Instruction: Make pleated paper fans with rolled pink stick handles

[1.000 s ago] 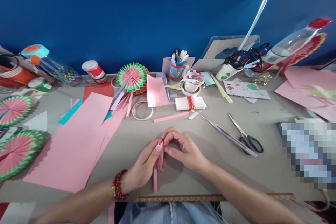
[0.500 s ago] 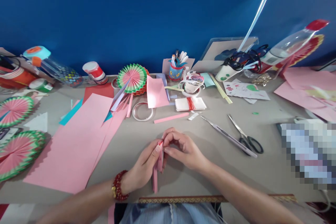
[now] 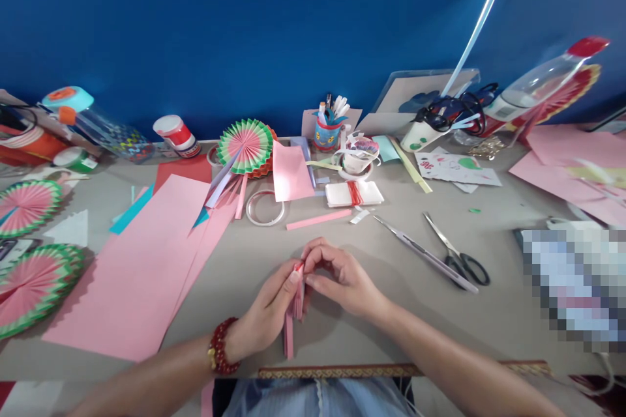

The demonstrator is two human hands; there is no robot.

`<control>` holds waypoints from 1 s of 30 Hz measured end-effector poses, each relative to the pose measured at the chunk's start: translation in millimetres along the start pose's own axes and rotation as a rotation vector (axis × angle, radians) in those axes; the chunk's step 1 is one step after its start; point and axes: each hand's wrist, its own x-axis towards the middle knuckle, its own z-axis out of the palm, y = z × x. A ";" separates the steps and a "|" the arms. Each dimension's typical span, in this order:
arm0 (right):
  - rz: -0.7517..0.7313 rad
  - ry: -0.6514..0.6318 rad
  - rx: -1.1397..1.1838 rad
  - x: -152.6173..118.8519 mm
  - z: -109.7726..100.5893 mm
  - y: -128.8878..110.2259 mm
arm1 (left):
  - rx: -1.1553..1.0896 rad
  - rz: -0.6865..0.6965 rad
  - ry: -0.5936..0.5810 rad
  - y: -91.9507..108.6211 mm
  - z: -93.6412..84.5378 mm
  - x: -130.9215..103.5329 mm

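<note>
Near the front of the table, my left hand (image 3: 270,300) is closed around a narrow stack of folded pink paper (image 3: 297,305), its thumb pressing on the side. My right hand (image 3: 340,279) curls over the stack's top end, where a bit of red shows; its thumb and fingers close on that end. Below my hands, a pink paper strip (image 3: 289,337) points toward the table edge. Exactly what my right fingertips pinch is partly hidden. Beyond my hands lie another pink strip (image 3: 317,219) and a white card wound with red thread (image 3: 355,193).
To the right lie a craft knife (image 3: 425,253) and black-handled scissors (image 3: 458,254). Large pink paper sheets (image 3: 132,267) cover the left, beside pleated paper fans (image 3: 36,287). A tape roll (image 3: 265,208), pen cup (image 3: 327,133) and plastic bottle (image 3: 542,88) stand farther back.
The view has shifted very slightly. Both hands and the folded pink paper stay in nearly the same place, with no visible change of grip.
</note>
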 end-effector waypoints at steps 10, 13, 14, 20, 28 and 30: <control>0.028 0.029 -0.004 -0.8 2.5 -1.2 | 0.049 0.054 0.006 3.6 0.9 -0.5; 0.047 0.033 -0.027 -0.8 1.8 -3.1 | 0.032 0.042 0.002 5.4 1.6 -0.1; 0.043 0.027 -0.028 -0.9 1.5 -3.6 | 0.029 0.041 0.001 6.2 1.7 0.0; -0.036 0.015 -0.104 -2.7 1.0 -6.1 | 0.014 0.047 -0.027 10.7 1.4 0.0; -0.010 0.005 -0.104 -1.6 1.7 -8.3 | 0.014 0.006 -0.010 13.1 2.3 0.3; -0.006 0.003 -0.108 -1.7 1.5 -8.9 | 0.009 0.017 -0.009 13.6 2.7 0.4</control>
